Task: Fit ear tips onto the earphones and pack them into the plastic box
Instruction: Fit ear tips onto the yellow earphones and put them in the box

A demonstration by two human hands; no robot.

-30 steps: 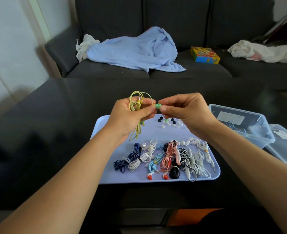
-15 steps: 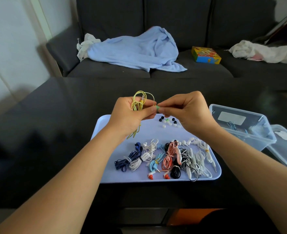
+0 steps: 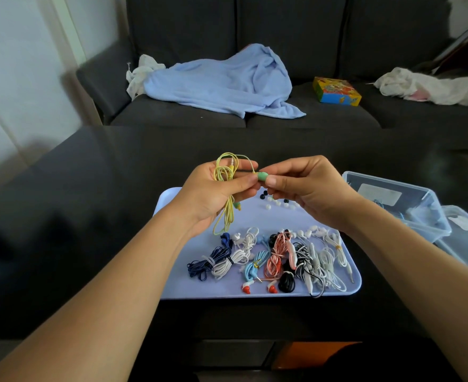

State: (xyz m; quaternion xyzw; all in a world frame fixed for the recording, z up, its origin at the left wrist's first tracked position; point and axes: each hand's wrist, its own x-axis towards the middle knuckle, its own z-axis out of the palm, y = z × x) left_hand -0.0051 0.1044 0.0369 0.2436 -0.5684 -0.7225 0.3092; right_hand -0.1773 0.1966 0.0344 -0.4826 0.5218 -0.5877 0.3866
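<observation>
Above the tray (image 3: 172, 285), the left hand (image 3: 213, 194) held the yellow earphones (image 3: 224, 172). The right hand (image 3: 304, 186) pinched the green bud (image 3: 262, 176). A slip might drop the tip.

a blue blanket (image 3: 222, 84), a colourful box (image 3: 336, 91) and white cloth (image 3: 431, 88) lie on the dark sofa (image 3: 310, 40).

Hands: two, a left hand (image 3: 216, 194) and a right hand (image 3: 307, 188).
Yellow earphones (image 3: 226, 172): one set, near the middle of the frame.
Earphone bundles (image 3: 271, 257): about nine on the tray, lower middle.
Tray (image 3: 172, 285): one.
Loose ear tips (image 3: 275, 201): about ten small ones, black and white.
Plastic boxes (image 3: 398, 199): two, at the right edge.
</observation>
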